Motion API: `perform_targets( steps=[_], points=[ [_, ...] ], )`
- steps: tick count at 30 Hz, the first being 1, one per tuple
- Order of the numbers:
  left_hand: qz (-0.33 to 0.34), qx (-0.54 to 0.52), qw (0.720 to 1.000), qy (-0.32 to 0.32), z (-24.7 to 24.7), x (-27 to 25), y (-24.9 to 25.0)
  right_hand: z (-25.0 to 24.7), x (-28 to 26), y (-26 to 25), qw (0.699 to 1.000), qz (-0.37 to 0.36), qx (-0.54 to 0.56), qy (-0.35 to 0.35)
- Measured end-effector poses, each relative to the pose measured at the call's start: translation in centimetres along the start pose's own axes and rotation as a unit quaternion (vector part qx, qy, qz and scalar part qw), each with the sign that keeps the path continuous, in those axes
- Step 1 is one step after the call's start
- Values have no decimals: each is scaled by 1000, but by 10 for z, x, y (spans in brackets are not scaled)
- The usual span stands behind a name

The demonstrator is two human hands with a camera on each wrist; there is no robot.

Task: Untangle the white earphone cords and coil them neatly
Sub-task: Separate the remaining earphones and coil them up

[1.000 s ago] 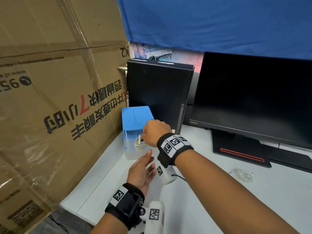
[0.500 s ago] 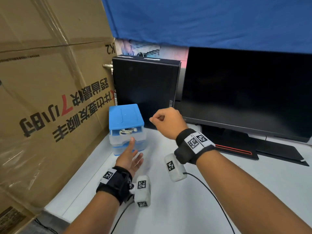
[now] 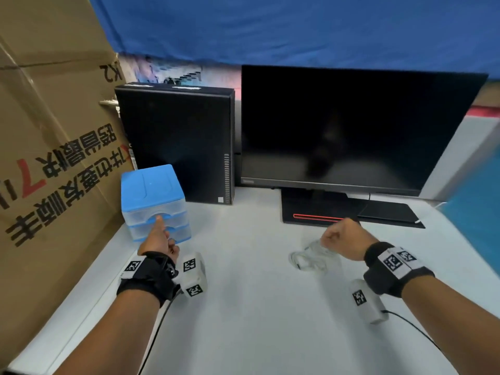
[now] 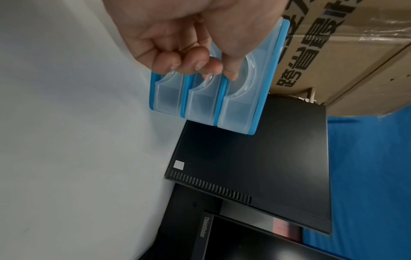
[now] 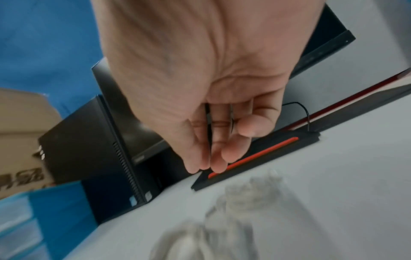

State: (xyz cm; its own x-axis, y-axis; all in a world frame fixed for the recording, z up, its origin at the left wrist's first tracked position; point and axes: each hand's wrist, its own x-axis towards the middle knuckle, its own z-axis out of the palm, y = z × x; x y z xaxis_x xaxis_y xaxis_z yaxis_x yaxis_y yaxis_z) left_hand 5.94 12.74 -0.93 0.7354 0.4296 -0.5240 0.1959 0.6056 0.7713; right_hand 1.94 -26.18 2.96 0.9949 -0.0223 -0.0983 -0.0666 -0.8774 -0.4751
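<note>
A loose bundle of white earphone cords (image 3: 308,259) lies on the white table (image 3: 257,320) in front of the monitor stand. My right hand (image 3: 331,236) hovers just above its right end. In the right wrist view the fingers (image 5: 213,158) hang relaxed and hold nothing, with the cords (image 5: 222,219) blurred below them. At the left, my left hand (image 3: 159,231) reaches to a small blue drawer unit (image 3: 151,185). Its index finger presses the top drawer front while the other fingers (image 4: 195,59) are curled. All three drawers (image 4: 233,98) look pushed in.
A big cardboard box (image 3: 54,131) walls off the left side. A black computer case (image 3: 176,142) and a dark monitor (image 3: 351,125) on its base (image 3: 324,215) stand along the back. Blue cloth hangs behind them.
My right hand left the drawer unit and swung right to above the cords on the table. My left hand pushed the top drawer in and now touches it with one finger.
</note>
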Motion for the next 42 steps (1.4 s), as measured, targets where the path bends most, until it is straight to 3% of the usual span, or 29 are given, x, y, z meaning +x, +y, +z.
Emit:
perform_targets(
  steps=[4,8,14,24,29,33,42],
  points=[
    [2,10,1000,-8,-7,-3,-6,27,-7,-4,999,-8,-32,-29],
    [10,13,1000,-20,-19,-12,-15,45,7,-15,991,-3,-134,-2],
    [12,8,999,-46,-31,-15,-15,58,21,-27,980,1,-186,-63],
    [-26,-55,995,-80,-20,-23,-5,61,14,-43,964,-41,-254,-66],
    [-25,-35,996,-75,-26,-18,-8,51,10,-43,989,-21,-143,-45],
    [-22,-37,995,-85,-34,-24,-14,39,12,-64,992,-82,-88,-28],
    [-42,-62,990,-123,-57,-53,-35,40,16,-227,967,-250,48,-17]
  ],
)
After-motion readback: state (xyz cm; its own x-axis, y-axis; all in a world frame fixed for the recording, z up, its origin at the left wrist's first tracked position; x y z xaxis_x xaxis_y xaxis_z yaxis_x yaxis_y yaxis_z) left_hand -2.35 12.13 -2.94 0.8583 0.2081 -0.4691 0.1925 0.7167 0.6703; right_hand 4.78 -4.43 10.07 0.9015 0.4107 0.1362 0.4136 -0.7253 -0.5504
